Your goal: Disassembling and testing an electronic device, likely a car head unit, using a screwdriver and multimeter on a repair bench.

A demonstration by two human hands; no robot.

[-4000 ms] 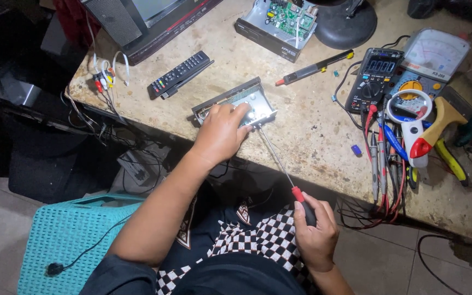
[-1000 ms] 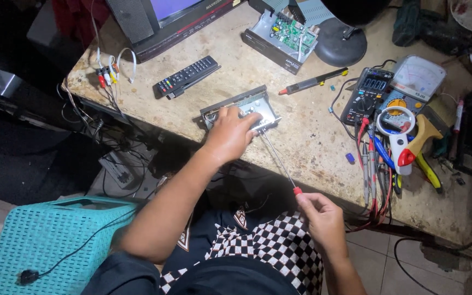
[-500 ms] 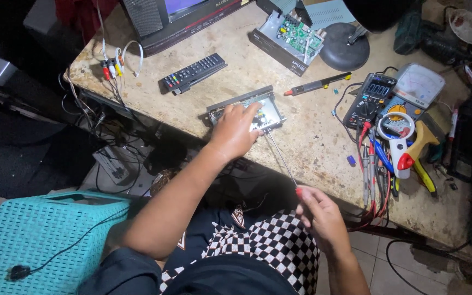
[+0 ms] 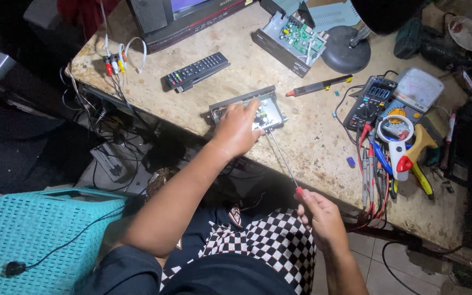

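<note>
The left hand (image 4: 238,130) lies flat on top of a small open metal box (image 4: 245,112) full of electronic parts. The fingers are spread over it and press down; they are not closed around anything. The box sits near the front edge of a worn, stained workbench (image 4: 301,147).

The right hand (image 4: 320,217) is down below the bench edge, over the person's lap. Its fingers are wrapped tight around the red handle of a long screwdriver (image 4: 283,159). The thin metal shaft slants up and away from the hand, and its tip meets the right end of the box, just beside the left hand's fingers.

Behind the box lies a black remote control (image 4: 196,71). Further back is another open box with a green circuit board (image 4: 296,37). A red and black pen-shaped tester (image 4: 318,86) lies between that one and the small box. To the right sits a dark multimeter (image 4: 371,102) with red and black wires hanging off the bench. Red, white and yellow plugs (image 4: 114,62) lie at the left corner. A teal plastic basket (image 4: 39,235) stands on the floor, near the person's left arm.
</note>
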